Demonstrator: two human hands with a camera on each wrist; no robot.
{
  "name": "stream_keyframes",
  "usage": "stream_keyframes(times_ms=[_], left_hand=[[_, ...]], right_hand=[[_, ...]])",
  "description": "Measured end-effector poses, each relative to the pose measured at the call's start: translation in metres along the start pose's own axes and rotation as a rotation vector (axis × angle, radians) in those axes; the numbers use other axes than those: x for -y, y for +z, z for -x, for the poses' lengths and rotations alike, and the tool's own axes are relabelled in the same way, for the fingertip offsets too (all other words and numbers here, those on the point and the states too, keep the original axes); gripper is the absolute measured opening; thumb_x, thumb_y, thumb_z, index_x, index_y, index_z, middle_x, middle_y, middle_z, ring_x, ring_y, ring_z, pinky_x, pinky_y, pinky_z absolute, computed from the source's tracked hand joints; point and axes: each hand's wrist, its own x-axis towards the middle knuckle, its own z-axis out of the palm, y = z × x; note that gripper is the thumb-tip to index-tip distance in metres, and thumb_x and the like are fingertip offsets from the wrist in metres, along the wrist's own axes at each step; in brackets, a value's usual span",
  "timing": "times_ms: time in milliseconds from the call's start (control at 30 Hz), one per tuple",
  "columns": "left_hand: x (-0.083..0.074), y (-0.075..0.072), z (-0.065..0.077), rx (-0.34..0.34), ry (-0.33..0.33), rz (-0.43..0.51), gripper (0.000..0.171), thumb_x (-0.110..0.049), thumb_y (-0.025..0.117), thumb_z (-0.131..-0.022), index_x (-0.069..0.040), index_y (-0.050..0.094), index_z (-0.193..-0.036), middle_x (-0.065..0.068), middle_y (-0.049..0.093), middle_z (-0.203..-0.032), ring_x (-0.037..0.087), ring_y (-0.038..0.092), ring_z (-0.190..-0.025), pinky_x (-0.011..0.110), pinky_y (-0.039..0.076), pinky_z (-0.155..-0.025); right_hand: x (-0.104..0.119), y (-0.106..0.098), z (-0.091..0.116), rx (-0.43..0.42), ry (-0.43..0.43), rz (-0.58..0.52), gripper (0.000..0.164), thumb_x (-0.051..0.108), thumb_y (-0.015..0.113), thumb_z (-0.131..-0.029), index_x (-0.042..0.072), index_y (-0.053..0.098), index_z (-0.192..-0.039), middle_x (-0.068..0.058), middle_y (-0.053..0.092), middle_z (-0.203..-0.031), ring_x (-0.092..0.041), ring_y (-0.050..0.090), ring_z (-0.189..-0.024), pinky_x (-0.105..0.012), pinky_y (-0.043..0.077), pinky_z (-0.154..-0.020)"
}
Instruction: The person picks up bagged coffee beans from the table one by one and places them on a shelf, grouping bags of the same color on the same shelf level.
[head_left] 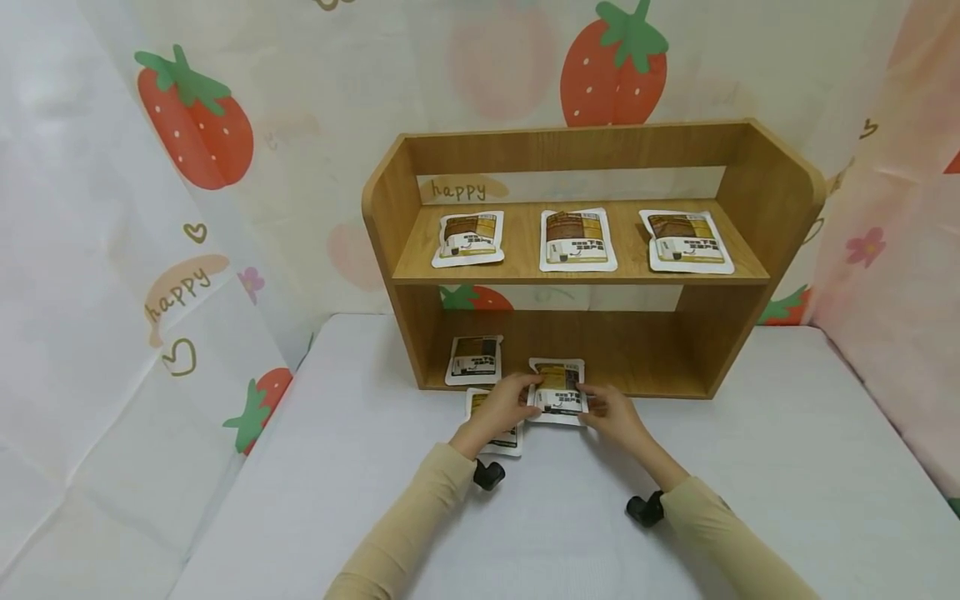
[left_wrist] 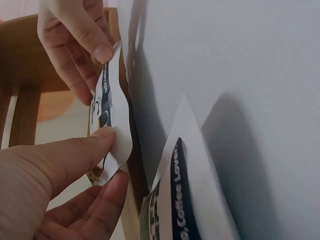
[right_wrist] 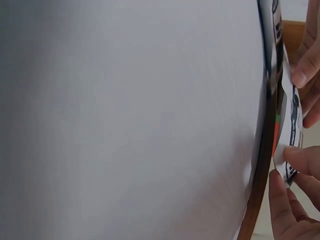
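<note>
Both hands hold a white-edged coffee pouch (head_left: 561, 398) at the front of the lower shelf (head_left: 630, 350). My left hand (head_left: 507, 404) pinches its left edge between thumb and fingers. On the opposite edge, my right hand (head_left: 617, 415) pinches it likewise. In the left wrist view the pouch (left_wrist: 117, 115) appears edge-on, with thumbs on its printed face. Below my left wrist, partly hidden, another coffee pouch (head_left: 508, 446) lies on the white table just before the shelf. A third pouch (head_left: 474, 362) lies at the lower shelf's left end.
The wooden two-tier rack (head_left: 577, 282) stands at the back of the table (head_left: 360, 400). Its upper shelf bears three similar pouches: left (head_left: 471, 239), middle (head_left: 577, 242) and right (head_left: 686, 242). A strawberry-printed cloth (head_left: 322, 108) hangs behind.
</note>
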Motion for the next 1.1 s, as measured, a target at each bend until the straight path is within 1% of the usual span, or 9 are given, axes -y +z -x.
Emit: stream_keyframes(times_ms=[133,267,333,467,700,767,867,967,1100], left_hand=[[0.001,0.003,-0.006,0.001,-0.013,-0.005,0.052,-0.013,0.071,-0.082,-0.007,0.052,-0.131,0.01,0.057,-0.113,0.018,0.052,-0.087,0.025,0.044,-0.07],[0.0,0.004,-0.013,0.0,-0.036,-0.026,0.052,-0.014,0.071,-0.082,-0.008,0.053,-0.131,0.01,0.058,-0.118,0.017,0.052,-0.089,0.027,0.046,-0.074],[-0.001,0.005,-0.017,-0.003,-0.043,-0.04,0.052,-0.014,0.07,-0.083,-0.009,0.053,-0.131,0.009,0.057,-0.122,0.016,0.052,-0.09,0.027,0.046,-0.076],[-0.001,0.006,-0.023,-0.012,-0.042,-0.032,0.05,-0.013,0.07,-0.083,-0.008,0.053,-0.13,0.009,0.059,-0.118,0.017,0.054,-0.089,0.027,0.047,-0.074],[0.0,0.006,-0.032,-0.028,-0.022,-0.03,0.048,-0.011,0.068,-0.084,-0.007,0.053,-0.13,0.011,0.057,-0.125,0.022,0.057,-0.101,0.032,0.048,-0.085],[0.001,0.006,-0.035,-0.032,-0.018,-0.03,0.048,-0.01,0.068,-0.084,-0.007,0.053,-0.13,0.011,0.057,-0.125,0.022,0.057,-0.101,0.033,0.049,-0.085],[0.001,0.005,-0.04,-0.038,-0.013,-0.029,0.045,-0.009,0.067,-0.085,-0.006,0.054,-0.128,0.01,0.058,-0.124,0.021,0.058,-0.1,0.031,0.049,-0.084],[0.0,0.005,-0.044,-0.041,-0.009,-0.018,0.042,-0.008,0.066,-0.085,-0.006,0.056,-0.126,0.009,0.059,-0.123,0.022,0.059,-0.101,0.03,0.05,-0.083],[0.001,0.004,-0.047,-0.045,-0.008,-0.014,0.039,-0.007,0.065,-0.086,-0.006,0.058,-0.124,0.01,0.059,-0.121,0.022,0.059,-0.1,0.03,0.05,-0.081]], right_hand=[[-0.002,-0.002,-0.003,-0.011,0.009,-0.004,0.048,-0.005,0.068,-0.077,-0.006,0.055,-0.123,-0.026,0.055,-0.11,-0.037,0.059,-0.095,-0.043,0.052,-0.082],[-0.004,-0.002,-0.008,-0.036,-0.004,-0.005,0.047,-0.007,0.068,-0.076,-0.008,0.056,-0.121,-0.028,0.055,-0.11,-0.038,0.059,-0.094,-0.044,0.052,-0.081],[-0.005,-0.003,-0.011,-0.054,-0.02,0.014,0.046,-0.007,0.069,-0.075,-0.008,0.057,-0.12,-0.029,0.055,-0.11,-0.038,0.059,-0.094,-0.045,0.051,-0.081],[-0.006,-0.005,-0.018,-0.076,-0.031,0.062,0.047,-0.004,0.07,-0.073,-0.007,0.058,-0.119,-0.03,0.056,-0.112,-0.039,0.059,-0.094,-0.05,0.047,-0.083],[-0.006,-0.01,-0.027,-0.042,-0.01,0.096,0.048,-0.002,0.069,-0.076,-0.005,0.057,-0.121,-0.03,0.055,-0.117,-0.044,0.055,-0.102,-0.056,0.044,-0.087],[-0.006,-0.011,-0.03,-0.036,-0.001,0.107,0.048,-0.002,0.069,-0.076,-0.005,0.056,-0.122,-0.03,0.056,-0.118,-0.045,0.055,-0.104,-0.057,0.043,-0.089],[-0.006,-0.013,-0.035,-0.029,0.021,0.107,0.048,-0.001,0.068,-0.077,-0.005,0.055,-0.123,-0.03,0.055,-0.12,-0.048,0.049,-0.112,-0.061,0.038,-0.094],[-0.007,-0.015,-0.039,-0.02,0.044,0.101,0.048,-0.001,0.067,-0.079,-0.005,0.054,-0.124,-0.031,0.053,-0.122,-0.049,0.046,-0.115,-0.061,0.036,-0.095],[-0.009,-0.014,-0.045,-0.025,0.035,0.089,0.047,-0.002,0.066,-0.078,-0.007,0.054,-0.124,-0.032,0.054,-0.12,-0.046,0.054,-0.106,-0.056,0.042,-0.091]])
